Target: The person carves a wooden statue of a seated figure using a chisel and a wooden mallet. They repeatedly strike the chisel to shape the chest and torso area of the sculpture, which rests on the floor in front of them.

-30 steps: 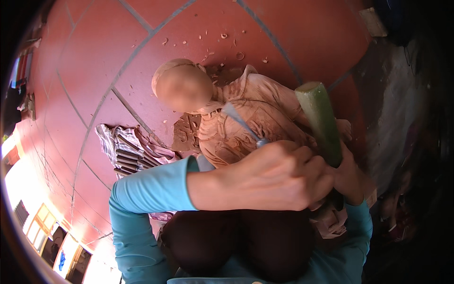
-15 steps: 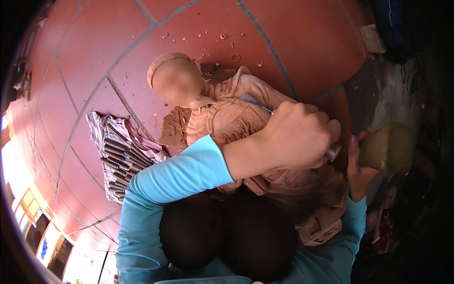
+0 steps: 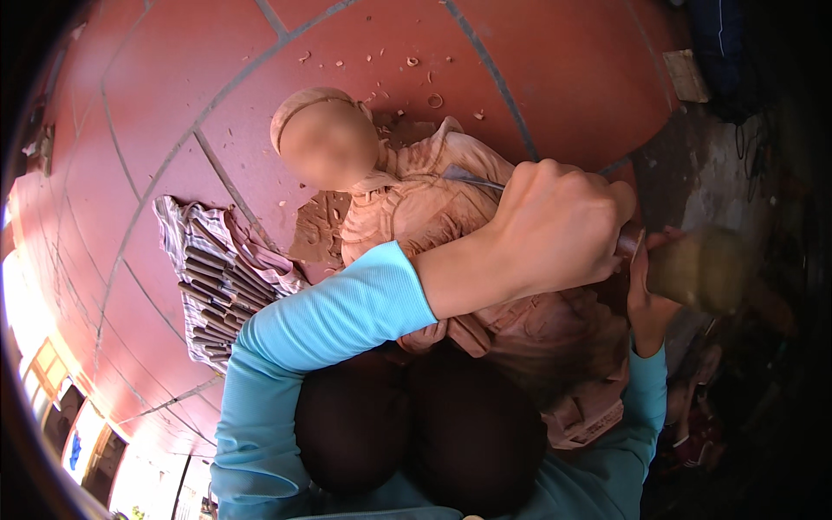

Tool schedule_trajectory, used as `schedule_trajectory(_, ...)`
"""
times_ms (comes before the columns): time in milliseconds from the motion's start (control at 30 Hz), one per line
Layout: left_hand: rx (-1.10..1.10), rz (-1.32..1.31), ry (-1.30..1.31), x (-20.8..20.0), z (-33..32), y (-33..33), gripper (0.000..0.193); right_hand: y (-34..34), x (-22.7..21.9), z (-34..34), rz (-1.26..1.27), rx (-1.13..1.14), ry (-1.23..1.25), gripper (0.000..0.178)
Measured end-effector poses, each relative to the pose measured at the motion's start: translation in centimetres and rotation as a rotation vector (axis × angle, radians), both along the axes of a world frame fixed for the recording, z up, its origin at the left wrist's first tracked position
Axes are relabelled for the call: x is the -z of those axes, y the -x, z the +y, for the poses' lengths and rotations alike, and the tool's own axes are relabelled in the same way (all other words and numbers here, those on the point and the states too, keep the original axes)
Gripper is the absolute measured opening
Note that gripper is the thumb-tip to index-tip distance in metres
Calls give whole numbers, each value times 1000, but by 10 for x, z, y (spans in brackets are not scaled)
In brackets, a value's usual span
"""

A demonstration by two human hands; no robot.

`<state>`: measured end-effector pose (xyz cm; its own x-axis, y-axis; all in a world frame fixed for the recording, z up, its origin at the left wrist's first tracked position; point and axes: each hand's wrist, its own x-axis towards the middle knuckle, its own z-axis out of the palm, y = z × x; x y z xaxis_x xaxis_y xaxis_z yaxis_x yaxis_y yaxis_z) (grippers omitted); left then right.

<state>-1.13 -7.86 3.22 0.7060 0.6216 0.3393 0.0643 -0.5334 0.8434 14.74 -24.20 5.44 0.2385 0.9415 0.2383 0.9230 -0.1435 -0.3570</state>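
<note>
A carved wooden statue (image 3: 403, 212) of a robed figure lies on its back across the floor in front of me, its head toward the upper left. My left hand (image 3: 559, 230) reaches across it and is closed around a chisel (image 3: 468, 177), whose flat metal blade rests on the figure's chest and sleeve. The butt of the chisel's handle pokes out past my fist. Just right of it, my right hand (image 3: 646, 295) grips a yellowish wooden mallet (image 3: 704, 270), smeared by motion; its handle is mostly hidden. I cannot tell whether mallet and chisel touch.
Several dark-handled carving tools (image 3: 212, 295) lie in a row on a striped cloth (image 3: 173, 230) at the left. Wood shavings (image 3: 412, 61) are scattered on the red tiled floor (image 3: 572, 78). A small wooden block (image 3: 685, 75) sits at the upper right. My dark-clad knees (image 3: 468, 425) are close below the statue.
The mallet in my right hand has moved left and inward toward the chisel's butt. My left hand and the chisel have shifted slightly up and right.
</note>
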Motion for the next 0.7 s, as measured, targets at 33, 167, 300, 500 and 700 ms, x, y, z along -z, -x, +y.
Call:
schedule_trajectory(33, -2, 25, 7, -1, 2, -1, 14, -1, 5, 0, 47, -4, -29, 26)
schedule_trajectory(167, -17, 35, 50, 0, 1, -3, 10, -9, 13, 2, 247, 134, -124, 29)
schedule_trajectory(300, -30, 48, 51, -1, 5, -4, 9, -6, 7, 0, 244, 141, -19, 24)
schedule_trajectory(500, -14, 67, 74, -1, 5, -3, 10, -4, 12, 6, 274, 239, -172, 20)
schedule_trajectory(700, -28, 91, 67, -3, 7, 0, 12, 0, 5, 8, 228, 233, -151, 16)
